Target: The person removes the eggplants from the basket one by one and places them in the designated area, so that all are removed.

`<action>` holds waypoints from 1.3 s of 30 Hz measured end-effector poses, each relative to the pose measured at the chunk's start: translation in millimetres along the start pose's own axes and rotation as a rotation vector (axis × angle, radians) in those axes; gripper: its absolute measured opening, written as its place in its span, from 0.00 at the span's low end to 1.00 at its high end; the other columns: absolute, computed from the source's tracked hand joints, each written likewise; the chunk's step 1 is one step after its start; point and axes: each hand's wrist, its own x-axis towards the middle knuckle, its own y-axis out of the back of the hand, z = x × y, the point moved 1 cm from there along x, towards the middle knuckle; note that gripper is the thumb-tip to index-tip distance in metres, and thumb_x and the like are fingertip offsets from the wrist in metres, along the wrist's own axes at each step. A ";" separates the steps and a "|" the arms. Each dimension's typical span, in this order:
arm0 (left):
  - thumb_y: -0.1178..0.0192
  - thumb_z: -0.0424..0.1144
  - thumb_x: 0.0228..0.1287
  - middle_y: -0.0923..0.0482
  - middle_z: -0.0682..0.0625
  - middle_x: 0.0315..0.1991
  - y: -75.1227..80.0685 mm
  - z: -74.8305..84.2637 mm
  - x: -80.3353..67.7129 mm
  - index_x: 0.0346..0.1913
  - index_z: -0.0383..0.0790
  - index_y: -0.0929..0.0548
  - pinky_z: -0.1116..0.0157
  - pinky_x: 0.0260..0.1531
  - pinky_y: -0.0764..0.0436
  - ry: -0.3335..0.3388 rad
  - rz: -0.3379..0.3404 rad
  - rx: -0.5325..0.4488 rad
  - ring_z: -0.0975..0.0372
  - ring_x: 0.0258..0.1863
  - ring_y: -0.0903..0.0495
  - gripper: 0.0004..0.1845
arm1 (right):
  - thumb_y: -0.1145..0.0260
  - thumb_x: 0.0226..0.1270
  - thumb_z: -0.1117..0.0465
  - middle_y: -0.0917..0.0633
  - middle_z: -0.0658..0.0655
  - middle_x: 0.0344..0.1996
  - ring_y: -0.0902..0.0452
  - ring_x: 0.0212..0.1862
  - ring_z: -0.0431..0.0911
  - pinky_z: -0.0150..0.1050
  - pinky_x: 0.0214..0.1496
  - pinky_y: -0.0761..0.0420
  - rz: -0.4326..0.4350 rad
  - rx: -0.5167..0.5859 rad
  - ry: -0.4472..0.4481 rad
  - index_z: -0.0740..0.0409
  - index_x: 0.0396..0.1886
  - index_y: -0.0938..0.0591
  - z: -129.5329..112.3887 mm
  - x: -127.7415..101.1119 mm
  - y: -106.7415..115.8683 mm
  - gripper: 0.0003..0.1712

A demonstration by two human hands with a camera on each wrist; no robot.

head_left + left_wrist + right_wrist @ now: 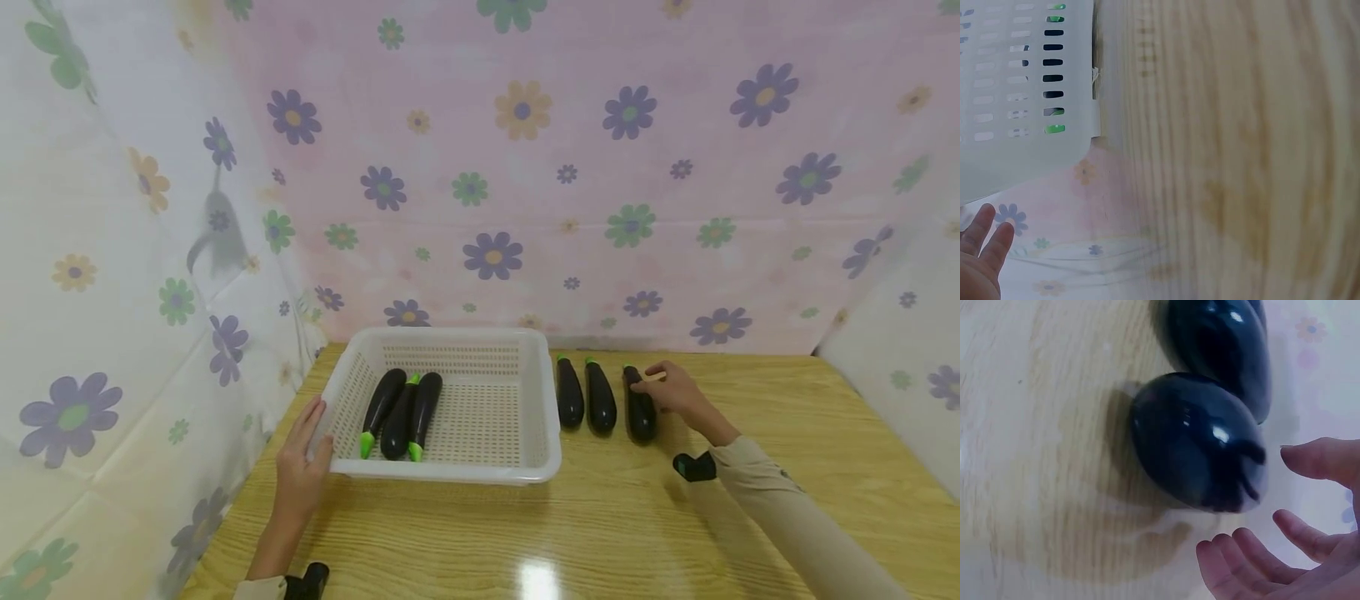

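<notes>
A white slotted basket (450,477) stands on the wooden table (615,517) with three dark eggplants (400,417) lying side by side in its left half. Three more eggplants lie in a row to its right; the rightmost eggplant (641,410) is under my right hand (654,379). In the right wrist view that eggplant (1197,444) lies just beside my right hand (1260,506), whose fingers are spread and apart from it. My left hand (309,433) rests with straight fingers against the basket's front left corner. The left wrist view shows the left hand's fingertips (985,240) below the basket wall (1022,94).
The other two loose eggplants (569,392) (600,398) lie between the basket and my right hand. Flowered cloth walls (495,183) close in the table at the back and on both sides. Bare tabletop stretches along the front and right.
</notes>
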 end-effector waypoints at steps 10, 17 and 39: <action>0.45 0.26 0.62 0.35 0.42 0.66 4.1 -1.5 3.1 0.66 0.32 0.31 0.81 0.57 0.46 -0.013 -0.010 0.004 0.46 0.65 0.38 0.27 | 0.41 0.69 0.53 0.33 0.77 0.59 0.34 0.57 0.68 0.59 0.51 0.27 -0.024 0.044 0.083 0.73 0.61 0.37 -22.6 -8.3 9.0 0.32; 0.46 0.28 0.63 0.36 0.44 0.67 5.8 -1.3 2.9 0.66 0.33 0.32 0.81 0.57 0.45 0.011 -0.017 0.003 0.48 0.66 0.38 0.27 | 0.40 0.68 0.52 0.30 0.75 0.57 0.32 0.56 0.67 0.58 0.52 0.27 -0.053 0.063 0.131 0.70 0.60 0.34 -45.9 -11.8 8.3 0.31; 0.46 0.27 0.63 0.35 0.43 0.67 1.1 2.3 -2.6 0.66 0.32 0.31 0.82 0.55 0.43 -0.004 0.001 -0.026 0.47 0.65 0.38 0.27 | 0.40 0.68 0.56 0.28 0.72 0.56 0.28 0.53 0.63 0.53 0.47 0.23 -0.141 0.111 0.207 0.69 0.60 0.31 -97.7 -31.9 -19.1 0.27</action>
